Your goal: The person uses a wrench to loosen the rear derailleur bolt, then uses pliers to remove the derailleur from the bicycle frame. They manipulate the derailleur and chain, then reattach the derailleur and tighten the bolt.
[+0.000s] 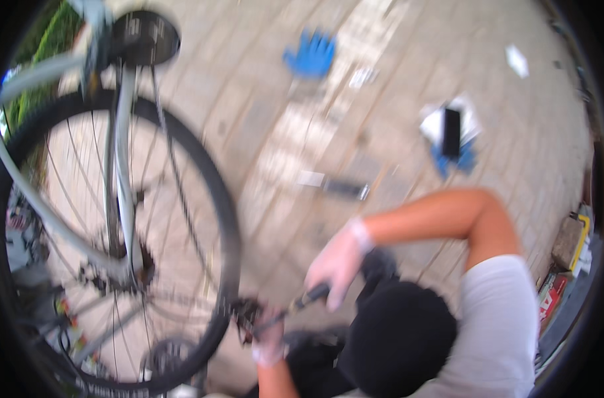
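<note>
The bicycle wheel [232, 259] stands at the left, its grey frame [124, 139] and rear sprockets [142, 265] beside it. A dark mechanism like a derailleur [243, 313] sits at the tyre's right edge. My left hand [270, 335], in a thin whitish glove, is closed around it, fingers partly hidden and blurred. My right hand [335, 265], gloved likewise, grips a black-handled tool [308, 296] with a slim shaft pointing down-left toward the mechanism. Blur hides the tool's tip and exact kind. The chain [172, 156] runs down across the wheel.
On the paved ground [262, 132] lie a blue glove [313, 54], a black phone-like slab [451, 132] on a white packet [471, 116] with blue gloving beneath, and a dark flat item [346, 190]. A red-and-white box [550, 298] stands at the right. My black-clad knee [401, 338] is close by.
</note>
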Motion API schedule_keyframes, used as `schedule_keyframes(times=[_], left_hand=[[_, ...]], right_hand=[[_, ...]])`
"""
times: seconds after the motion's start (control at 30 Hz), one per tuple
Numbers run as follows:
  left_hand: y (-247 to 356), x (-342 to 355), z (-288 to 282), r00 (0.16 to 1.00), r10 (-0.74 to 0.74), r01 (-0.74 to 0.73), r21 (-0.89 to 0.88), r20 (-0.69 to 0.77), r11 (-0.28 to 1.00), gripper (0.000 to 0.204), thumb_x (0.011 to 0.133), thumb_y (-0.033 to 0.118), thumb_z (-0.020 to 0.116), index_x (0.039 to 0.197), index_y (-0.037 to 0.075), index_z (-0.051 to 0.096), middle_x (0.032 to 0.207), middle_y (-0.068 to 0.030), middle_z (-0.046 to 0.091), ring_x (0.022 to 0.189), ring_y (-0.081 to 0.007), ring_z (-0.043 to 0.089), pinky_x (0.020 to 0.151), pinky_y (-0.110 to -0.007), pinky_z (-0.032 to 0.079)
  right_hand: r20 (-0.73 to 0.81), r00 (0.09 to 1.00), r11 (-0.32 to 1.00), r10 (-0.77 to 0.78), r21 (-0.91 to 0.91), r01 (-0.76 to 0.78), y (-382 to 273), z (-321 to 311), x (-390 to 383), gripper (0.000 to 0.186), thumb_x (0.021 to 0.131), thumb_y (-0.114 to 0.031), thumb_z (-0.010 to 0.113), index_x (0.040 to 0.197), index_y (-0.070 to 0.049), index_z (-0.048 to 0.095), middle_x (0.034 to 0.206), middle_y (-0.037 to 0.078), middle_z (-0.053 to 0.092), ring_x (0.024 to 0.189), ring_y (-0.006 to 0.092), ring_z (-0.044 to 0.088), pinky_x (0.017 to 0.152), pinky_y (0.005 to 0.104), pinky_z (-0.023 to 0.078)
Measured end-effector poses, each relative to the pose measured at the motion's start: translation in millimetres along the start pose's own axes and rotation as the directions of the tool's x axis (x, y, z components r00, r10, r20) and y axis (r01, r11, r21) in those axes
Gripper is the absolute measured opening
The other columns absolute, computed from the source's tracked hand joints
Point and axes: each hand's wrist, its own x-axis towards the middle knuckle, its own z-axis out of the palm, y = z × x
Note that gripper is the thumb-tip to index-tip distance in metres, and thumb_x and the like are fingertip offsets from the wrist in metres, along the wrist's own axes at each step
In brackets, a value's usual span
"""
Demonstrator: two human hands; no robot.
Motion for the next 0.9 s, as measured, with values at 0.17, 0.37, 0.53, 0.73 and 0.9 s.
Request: schedule_keyframes(times=[0.17,0.37,0.53,0.73,0.9], left_hand=[[4,3,-15,0.997,-0.02,0.033,0.186,-0.071,0.982,0.048,0.098,0.043,0.049,0.135,0.014,0.052,0.13,-0.0095,0.057,0.124,-0.028,0.049,0.104,-0.047,0.035],[-4,5,-17,0.995,0.063,-0.026,0.389,-0.083,0.921,0.061,0.098,0.051,0.041,0.146,0.014,0.037,0.148,-0.0043,0.039,0.139,-0.0241,0.031,0.113,-0.048,0.02],[4,7,-8,0.979,-0.168,0.14,-0.212,-0.118,0.967,0.08,0.093,0.063,0.044,0.156,0.025,0.013,0.159,-0.0051,0.023,0.144,-0.02,0.021,0.116,-0.051,0.014],[7,16,-6,0.979,-0.062,0.163,-0.568,0.192,0.807,0.057,0.094,0.058,0.045,0.136,0.02,0.052,0.128,-0.0032,0.061,0.101,-0.0197,0.063,0.081,-0.045,0.048],[-3,10,-22,0.99,-0.133,0.14,-0.592,0.056,0.793,0.066,0.091,0.051,0.057,0.141,0.01,0.044,0.134,-0.0091,0.055,0.095,-0.0174,0.056,0.084,-0.038,0.042]], right_hand=[[-0.186,0.982,0.972,0.028,-0.226,-0.07,-6,7,6,0.026,0.08,-0.022,0.072,0.08,0.002,0.063,0.064,0.006,0.061,0.057,0.0184,0.058,0.053,0.0332,0.047],[-0.685,0.534,0.501,-0.495,-0.727,-0.469,13,61,10,0.017,0.068,-0.019,0.071,0.074,-0.004,0.063,0.096,0.014,0.054,0.09,0.0325,0.055,0.076,0.0427,0.045],[-0.737,0.407,0.572,-0.54,-0.676,-0.465,21,64,21,0.012,0.071,-0.02,0.066,0.074,-0.009,0.064,0.095,0.014,0.057,0.091,0.0334,0.056,0.075,0.0433,0.045],[-0.892,0.452,0.659,-0.023,-0.353,-0.664,47,65,-11,0.017,0.07,-0.02,0.063,0.079,-0.007,0.07,0.079,0.021,0.063,0.078,0.0399,0.063,0.071,0.0494,0.05],[-0.81,0.542,0.242,0.224,-0.493,-0.836,90,81,-30,0.015,0.073,-0.017,0.064,0.077,-0.005,0.072,0.085,0.014,0.064,0.085,0.0294,0.063,0.07,0.0403,0.05]])
